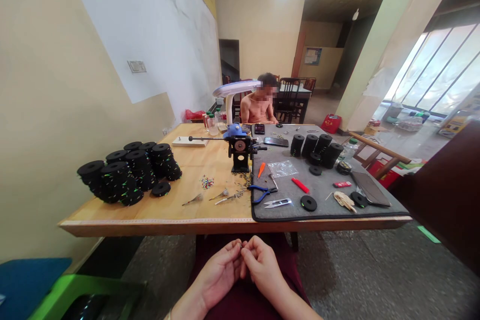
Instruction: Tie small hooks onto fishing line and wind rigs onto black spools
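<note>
My left hand (224, 267) and my right hand (260, 262) meet over my lap, below the table's front edge. Both have thumb and fingertips pinched together, almost touching each other. Whatever sits between the fingertips is too small to name. Nearest on the table, on a grey mat (279, 213), lie silver thread snips (278, 203), blue-handled pliers (262, 193) and a black foam spool (308, 203). Left of the mat are small bundles of fine stems (193, 200) and a little heap of coloured beads (207, 182).
Stacks of black foam spools (129, 170) fill the table's left; more stacks (317, 150) stand at the right. A black winding device (239, 152) and a desk lamp (236, 89) are mid-table. Another person (258, 105) sits across. A green stool (56, 300) is at lower left.
</note>
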A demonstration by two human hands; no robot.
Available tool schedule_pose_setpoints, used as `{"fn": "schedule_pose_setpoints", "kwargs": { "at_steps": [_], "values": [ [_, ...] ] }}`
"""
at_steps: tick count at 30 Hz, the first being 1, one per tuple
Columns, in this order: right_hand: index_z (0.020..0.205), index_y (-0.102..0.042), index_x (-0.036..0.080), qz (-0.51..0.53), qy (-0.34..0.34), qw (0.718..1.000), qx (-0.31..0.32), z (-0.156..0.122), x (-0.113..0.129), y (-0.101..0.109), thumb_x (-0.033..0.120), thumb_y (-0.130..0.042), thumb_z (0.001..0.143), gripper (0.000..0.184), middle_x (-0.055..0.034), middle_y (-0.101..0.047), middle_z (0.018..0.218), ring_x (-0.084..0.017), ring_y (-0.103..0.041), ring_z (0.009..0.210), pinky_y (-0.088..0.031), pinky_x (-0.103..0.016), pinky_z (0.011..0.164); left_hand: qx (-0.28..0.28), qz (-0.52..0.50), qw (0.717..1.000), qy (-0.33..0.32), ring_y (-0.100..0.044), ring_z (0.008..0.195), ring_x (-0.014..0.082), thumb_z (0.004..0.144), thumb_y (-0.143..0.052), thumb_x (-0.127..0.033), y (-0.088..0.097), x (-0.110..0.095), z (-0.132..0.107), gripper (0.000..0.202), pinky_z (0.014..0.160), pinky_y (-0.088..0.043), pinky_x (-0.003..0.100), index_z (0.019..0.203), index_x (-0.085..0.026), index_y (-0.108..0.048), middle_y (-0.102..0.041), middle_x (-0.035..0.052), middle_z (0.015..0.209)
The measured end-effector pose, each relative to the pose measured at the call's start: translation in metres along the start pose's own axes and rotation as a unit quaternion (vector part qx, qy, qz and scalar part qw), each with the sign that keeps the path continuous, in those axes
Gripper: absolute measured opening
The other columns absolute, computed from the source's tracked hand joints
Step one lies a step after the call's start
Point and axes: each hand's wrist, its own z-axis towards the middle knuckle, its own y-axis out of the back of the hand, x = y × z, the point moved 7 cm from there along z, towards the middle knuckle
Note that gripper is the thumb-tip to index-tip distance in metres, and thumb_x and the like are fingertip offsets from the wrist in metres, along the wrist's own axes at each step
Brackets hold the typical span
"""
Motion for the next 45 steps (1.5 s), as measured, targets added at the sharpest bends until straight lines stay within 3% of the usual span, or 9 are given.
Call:
{"fn": "schedule_pose_setpoints", "kwargs": {
  "at_steps": [4,9,17,20,23,26,30,38,45],
  "values": [
    [0.07,-0.043,0.02,0.026,-0.022,0.999,0.02,0.003,-0.004,-0.002,0.055,-0.055,0.078,0.038,0.0052,-0.057,0.046,-0.004,-0.036,0.028,-0.02,-0.016,0.032,0.036,0.045,0.998,-0.031,-0.058,0.048,0.0101,0.074,-0.073,-0.018,-0.011,-0.004,-0.005,0.011,0.052,-0.044,0.023,0.081,-0.016,-0.064,-0.067,-0.0003,0.067],
    [0.072,-0.043,0.019,0.073,-0.054,0.995,0.045,0.003,-0.002,-0.005,0.061,-0.056,0.073,0.044,0.0042,-0.059,0.048,-0.005,-0.041,0.029,-0.02,-0.016,0.03,0.06,0.122,0.988,-0.078,-0.058,0.045,0.0158,0.074,-0.072,-0.028,-0.022,-0.009,-0.008,0.016,0.051,-0.045,0.028,0.081,-0.016,-0.064,-0.056,-0.003,0.049],
    [0.073,-0.045,0.017,0.126,-0.086,0.986,0.061,0.001,0.002,-0.003,0.055,-0.061,0.073,0.041,0.0026,-0.062,0.051,-0.003,-0.038,0.029,-0.016,-0.015,0.031,0.009,0.189,0.971,-0.147,-0.061,0.065,0.0155,0.073,-0.073,-0.023,-0.023,-0.022,-0.015,0.011,0.062,-0.047,0.026,0.075,-0.014,-0.067,-0.069,0.005,0.083],
    [0.073,-0.044,0.017,0.122,-0.096,0.986,0.063,0.0,0.001,-0.002,0.052,-0.06,0.074,0.038,0.0039,-0.061,0.048,-0.002,-0.035,0.028,-0.014,-0.015,0.031,0.002,0.207,0.964,-0.166,-0.06,0.069,0.0167,0.072,-0.073,-0.023,-0.027,-0.029,-0.019,0.01,0.069,-0.046,0.027,0.071,-0.014,-0.069,-0.069,0.0054,0.083],
    [0.073,-0.045,0.018,0.089,-0.099,0.989,0.068,0.0,0.001,-0.002,0.049,-0.059,0.074,0.035,0.0042,-0.061,0.047,-0.003,-0.034,0.028,-0.014,-0.016,0.031,-0.032,0.272,0.931,-0.24,-0.058,0.076,0.0163,0.069,-0.076,-0.02,-0.029,-0.044,-0.024,0.01,0.074,-0.043,0.022,0.067,-0.015,-0.068,-0.067,0.0034,0.078],
    [0.072,-0.045,0.018,0.041,-0.088,0.992,0.077,0.0,0.003,-0.002,0.046,-0.059,0.074,0.032,0.0043,-0.06,0.047,-0.003,-0.036,0.029,-0.018,-0.016,0.033,-0.043,0.309,0.918,-0.245,-0.05,0.058,0.0106,0.073,-0.072,-0.028,-0.028,-0.046,-0.024,0.015,0.055,-0.039,0.019,0.07,-0.016,-0.063,-0.06,-0.0014,0.064],
    [0.072,-0.046,0.018,-0.007,-0.062,0.994,0.086,-0.001,0.007,0.001,0.043,-0.058,0.076,0.028,0.0042,-0.06,0.05,-0.005,-0.041,0.033,-0.026,-0.016,0.035,-0.009,0.274,0.939,-0.206,-0.042,0.048,0.0078,0.078,-0.065,-0.038,-0.031,-0.039,-0.02,0.023,0.046,-0.034,0.018,0.072,-0.018,-0.054,-0.054,-0.0045,0.06],
    [0.078,-0.046,0.019,-0.012,0.019,0.993,0.113,-0.005,0.024,0.009,0.034,-0.052,0.084,0.017,0.0021,-0.062,0.057,-0.009,-0.049,0.045,-0.038,-0.019,0.048,0.047,0.103,0.985,-0.134,-0.039,0.047,0.0029,0.072,-0.075,-0.026,-0.058,-0.054,-0.026,0.023,0.044,-0.031,0.012,0.073,-0.016,-0.054,-0.048,-0.006,0.059],
    [0.081,-0.045,0.02,-0.008,0.02,0.993,0.119,-0.002,0.021,0.025,0.04,-0.051,0.086,0.022,-0.0019,-0.069,0.066,-0.009,-0.046,0.046,-0.03,-0.017,0.04,0.087,0.007,0.988,-0.126,-0.041,0.048,0.0017,0.07,-0.074,-0.011,-0.08,-0.08,-0.037,0.016,0.043,-0.034,0.01,0.073,-0.012,-0.059,-0.047,-0.0045,0.062]
  ]
}}
